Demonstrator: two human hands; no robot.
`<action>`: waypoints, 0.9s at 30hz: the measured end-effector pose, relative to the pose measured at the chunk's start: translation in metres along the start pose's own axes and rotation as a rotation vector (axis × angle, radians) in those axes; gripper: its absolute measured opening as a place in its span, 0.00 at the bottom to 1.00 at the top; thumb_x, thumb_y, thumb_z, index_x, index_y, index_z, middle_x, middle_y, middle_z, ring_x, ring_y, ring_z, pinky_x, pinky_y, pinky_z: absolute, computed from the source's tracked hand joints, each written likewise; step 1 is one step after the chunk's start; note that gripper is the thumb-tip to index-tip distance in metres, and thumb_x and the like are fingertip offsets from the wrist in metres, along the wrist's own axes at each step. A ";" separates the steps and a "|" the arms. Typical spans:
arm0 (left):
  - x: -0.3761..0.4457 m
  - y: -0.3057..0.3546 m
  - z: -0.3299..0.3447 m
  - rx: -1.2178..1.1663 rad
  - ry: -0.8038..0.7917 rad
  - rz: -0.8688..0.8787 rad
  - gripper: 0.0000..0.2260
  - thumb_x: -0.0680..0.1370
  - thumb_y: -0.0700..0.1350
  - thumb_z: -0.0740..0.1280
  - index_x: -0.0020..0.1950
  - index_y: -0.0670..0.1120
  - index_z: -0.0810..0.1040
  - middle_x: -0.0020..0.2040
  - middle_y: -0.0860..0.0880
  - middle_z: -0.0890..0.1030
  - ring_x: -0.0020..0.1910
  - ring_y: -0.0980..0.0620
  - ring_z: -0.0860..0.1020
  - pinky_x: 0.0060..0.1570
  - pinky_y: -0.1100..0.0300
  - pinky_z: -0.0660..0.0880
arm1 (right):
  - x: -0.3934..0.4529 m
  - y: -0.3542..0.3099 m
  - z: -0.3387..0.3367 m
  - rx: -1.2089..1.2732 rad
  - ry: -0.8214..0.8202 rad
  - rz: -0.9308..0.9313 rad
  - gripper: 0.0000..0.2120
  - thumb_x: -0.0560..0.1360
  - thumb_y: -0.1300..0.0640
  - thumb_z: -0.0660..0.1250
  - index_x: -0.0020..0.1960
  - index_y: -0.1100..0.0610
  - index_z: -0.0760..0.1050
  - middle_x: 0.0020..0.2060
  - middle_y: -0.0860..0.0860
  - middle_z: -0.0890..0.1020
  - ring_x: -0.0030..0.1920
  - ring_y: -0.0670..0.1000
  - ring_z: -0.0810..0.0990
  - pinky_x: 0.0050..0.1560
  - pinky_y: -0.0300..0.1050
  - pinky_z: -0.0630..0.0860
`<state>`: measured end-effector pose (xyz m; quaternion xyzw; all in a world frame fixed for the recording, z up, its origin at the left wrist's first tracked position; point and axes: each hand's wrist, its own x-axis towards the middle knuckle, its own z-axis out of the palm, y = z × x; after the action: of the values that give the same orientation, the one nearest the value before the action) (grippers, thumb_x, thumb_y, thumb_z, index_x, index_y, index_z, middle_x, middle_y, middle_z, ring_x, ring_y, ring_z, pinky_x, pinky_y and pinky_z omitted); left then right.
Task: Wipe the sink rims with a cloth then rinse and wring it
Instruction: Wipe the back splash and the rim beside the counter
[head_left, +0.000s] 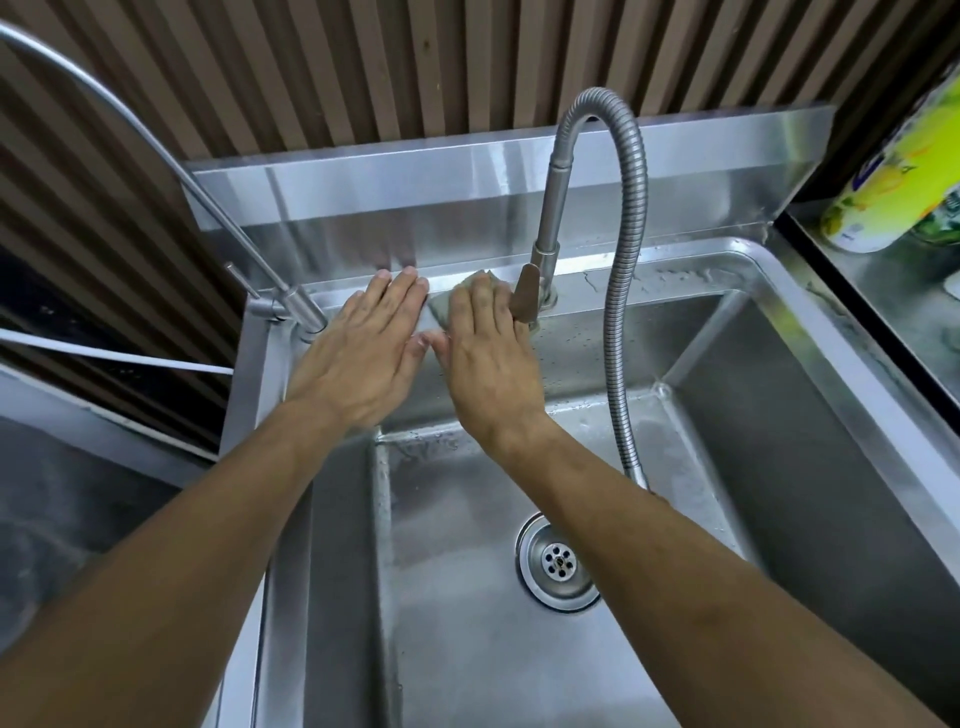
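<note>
A steel sink fills the view, with its drain near the middle of the basin. A small grey cloth lies on the back rim, mostly hidden under my right hand, which presses it flat with straight fingers just left of the tap lever. My left hand lies flat on the same rim beside it, fingers straight and reaching the backsplash. The two thumbs nearly touch.
A flexible hose tap arches over the back rim and drops into the basin. A second thin tap stands at the rim's left corner. A yellow-green bottle sits on the counter at right. Corrugated wall behind.
</note>
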<state>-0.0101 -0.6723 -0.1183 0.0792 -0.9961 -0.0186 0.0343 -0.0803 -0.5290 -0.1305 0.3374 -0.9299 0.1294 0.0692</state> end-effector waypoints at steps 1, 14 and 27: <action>0.000 0.000 0.000 -0.002 -0.002 -0.002 0.27 0.87 0.57 0.40 0.85 0.48 0.44 0.85 0.50 0.44 0.83 0.50 0.42 0.81 0.53 0.43 | 0.000 0.003 0.007 0.069 0.036 -0.011 0.27 0.87 0.46 0.51 0.80 0.61 0.60 0.81 0.62 0.61 0.82 0.62 0.57 0.78 0.60 0.62; 0.000 -0.001 0.002 0.002 -0.006 -0.002 0.27 0.87 0.56 0.41 0.84 0.48 0.44 0.85 0.51 0.44 0.83 0.50 0.42 0.81 0.53 0.43 | -0.005 0.014 0.036 0.364 0.398 -0.096 0.18 0.86 0.53 0.57 0.67 0.61 0.78 0.67 0.57 0.80 0.74 0.60 0.71 0.73 0.62 0.69; 0.001 -0.002 -0.001 -0.023 -0.036 0.011 0.29 0.85 0.60 0.37 0.84 0.50 0.44 0.84 0.51 0.45 0.83 0.49 0.43 0.82 0.48 0.47 | -0.107 0.066 -0.109 0.301 0.487 -0.345 0.17 0.87 0.54 0.58 0.65 0.63 0.80 0.64 0.58 0.82 0.69 0.58 0.78 0.76 0.59 0.68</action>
<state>-0.0106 -0.6740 -0.1176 0.0730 -0.9967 -0.0311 0.0174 -0.0368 -0.3839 -0.0622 0.4556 -0.7855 0.3286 0.2596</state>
